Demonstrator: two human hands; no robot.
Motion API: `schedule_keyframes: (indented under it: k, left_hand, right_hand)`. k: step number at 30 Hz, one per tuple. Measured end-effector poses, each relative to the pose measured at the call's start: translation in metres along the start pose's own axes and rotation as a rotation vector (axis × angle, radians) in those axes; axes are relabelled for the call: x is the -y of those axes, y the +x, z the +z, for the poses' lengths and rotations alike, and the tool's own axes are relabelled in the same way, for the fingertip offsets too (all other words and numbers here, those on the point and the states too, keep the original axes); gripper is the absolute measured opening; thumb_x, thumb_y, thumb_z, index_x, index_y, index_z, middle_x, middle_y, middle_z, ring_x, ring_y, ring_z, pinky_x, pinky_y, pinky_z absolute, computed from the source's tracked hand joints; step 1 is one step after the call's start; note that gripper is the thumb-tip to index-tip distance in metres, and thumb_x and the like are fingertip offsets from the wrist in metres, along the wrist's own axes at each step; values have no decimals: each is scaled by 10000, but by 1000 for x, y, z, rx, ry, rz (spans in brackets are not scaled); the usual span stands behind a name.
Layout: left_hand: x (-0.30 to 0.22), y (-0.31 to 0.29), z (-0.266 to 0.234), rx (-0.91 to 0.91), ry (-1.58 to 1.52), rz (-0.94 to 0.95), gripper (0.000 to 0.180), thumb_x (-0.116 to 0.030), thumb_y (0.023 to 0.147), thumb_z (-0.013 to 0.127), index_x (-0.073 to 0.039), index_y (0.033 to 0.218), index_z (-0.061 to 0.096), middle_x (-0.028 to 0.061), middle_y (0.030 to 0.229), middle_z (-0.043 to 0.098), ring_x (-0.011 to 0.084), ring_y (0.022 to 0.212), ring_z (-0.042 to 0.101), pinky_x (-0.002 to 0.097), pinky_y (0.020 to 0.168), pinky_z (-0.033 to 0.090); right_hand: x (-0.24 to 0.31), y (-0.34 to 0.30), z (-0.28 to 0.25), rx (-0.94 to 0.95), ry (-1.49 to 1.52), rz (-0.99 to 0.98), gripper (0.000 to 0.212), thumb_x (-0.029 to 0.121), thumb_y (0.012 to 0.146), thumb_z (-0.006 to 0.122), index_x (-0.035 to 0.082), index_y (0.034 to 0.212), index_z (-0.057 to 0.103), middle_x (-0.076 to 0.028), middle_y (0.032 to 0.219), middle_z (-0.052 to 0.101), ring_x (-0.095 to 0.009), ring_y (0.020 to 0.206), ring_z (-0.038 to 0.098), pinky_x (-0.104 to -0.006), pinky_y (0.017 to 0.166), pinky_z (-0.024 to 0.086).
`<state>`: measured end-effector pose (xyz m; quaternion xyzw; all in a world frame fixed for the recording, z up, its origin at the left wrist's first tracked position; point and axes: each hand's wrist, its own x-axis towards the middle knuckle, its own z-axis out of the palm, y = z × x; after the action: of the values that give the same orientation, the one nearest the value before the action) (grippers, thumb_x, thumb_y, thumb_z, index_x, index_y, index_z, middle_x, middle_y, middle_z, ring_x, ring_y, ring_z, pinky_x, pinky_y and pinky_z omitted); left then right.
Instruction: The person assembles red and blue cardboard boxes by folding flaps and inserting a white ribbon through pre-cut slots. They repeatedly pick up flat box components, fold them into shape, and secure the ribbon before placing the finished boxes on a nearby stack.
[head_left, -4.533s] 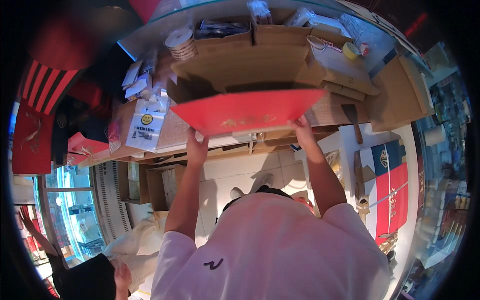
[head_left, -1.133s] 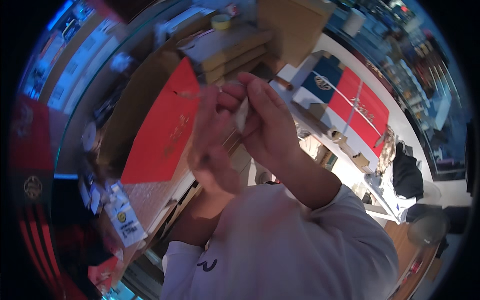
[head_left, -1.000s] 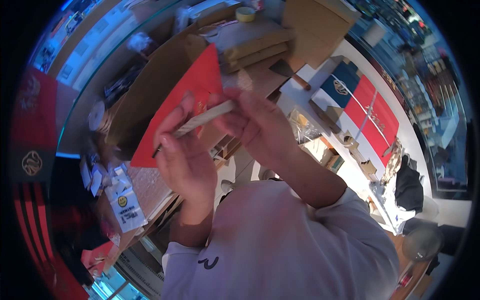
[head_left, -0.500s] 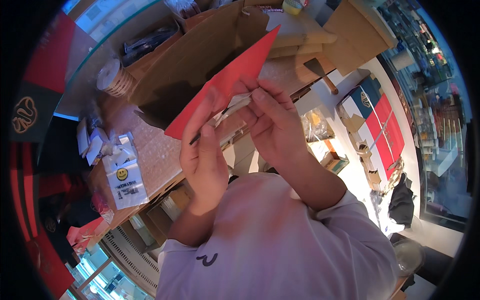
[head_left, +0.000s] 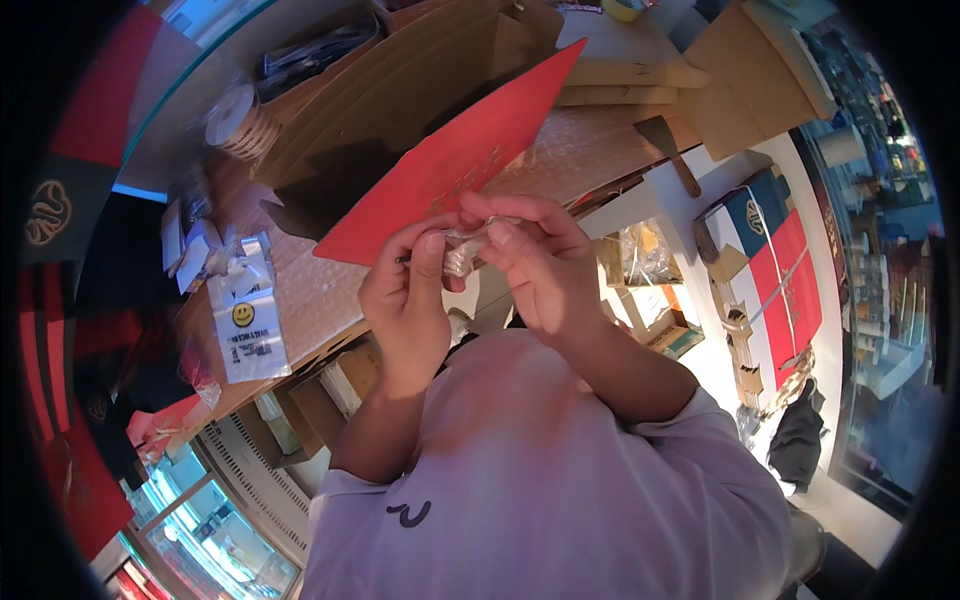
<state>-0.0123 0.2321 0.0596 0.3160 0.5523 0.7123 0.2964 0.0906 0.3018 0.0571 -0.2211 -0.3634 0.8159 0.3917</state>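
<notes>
Close together in front of my chest, both hands pinch a small crinkled, translucent plastic piece. My left hand has it between thumb and fingers, and a small dark tip pokes out on that side. My right hand grips the other end with thumb and fingertips. Exactly what the piece is, or whether it wraps something, cannot be made out. Just beyond the fingers stands an open cardboard box, brown inside, with a red outer panel tilted toward me.
On the wooden counter lie a printed plastic bag and small white boxes. A ribbon roll stands behind. At right are a broad-bladed scraper, brown cardboard and strapped red-and-dark flat boxes.
My hands have come closer together and slightly lower, gathering the stretched plastic piece into a compact bunch. The view has shifted a little, so the box's red panel shows more.
</notes>
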Motion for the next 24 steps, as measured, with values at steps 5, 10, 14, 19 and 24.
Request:
schedule_keyframes:
  k: [5,10,14,19,24]
  left_hand:
    - [-8,-7,-6,2,275,-66,201,-155,910,511,12,964,610,41,765,612,72,661,534,204,566,420]
    - [-1,-27,17,125,285,-66,198,-146,903,524,27,962,600,69,745,616,97,658,560,224,599,447]
    - [1,-37,19,74,333,-45,207,-137,910,502,32,998,583,66,724,605,116,642,562,250,593,447]
    - [-29,-26,-5,-101,704,254,267,-137,935,401,51,1024,568,116,813,592,172,746,572,297,652,444]
    - [-98,49,-36,-38,490,79,260,-129,921,425,-9,1088,585,28,704,538,76,627,513,170,561,392]
  right_hand:
    - [55,3,-43,112,-1059,-42,362,84,811,624,-15,1145,525,-128,1069,595,-210,978,585,-274,781,467]
    - [23,-3,-41,552,-880,-375,493,-6,770,633,-14,1235,470,-146,1065,589,-175,882,602,-272,743,482]
    - [11,0,-51,556,-742,-243,378,-47,806,575,-28,1179,518,-138,970,625,-165,789,625,-261,706,491]
    - [-7,20,-62,340,-570,-174,197,23,884,494,-29,1059,568,-116,928,640,-154,835,632,-245,701,506]
    - [-45,63,-63,333,-381,65,204,62,905,489,-59,1052,559,-105,943,631,-146,884,610,-251,782,488]
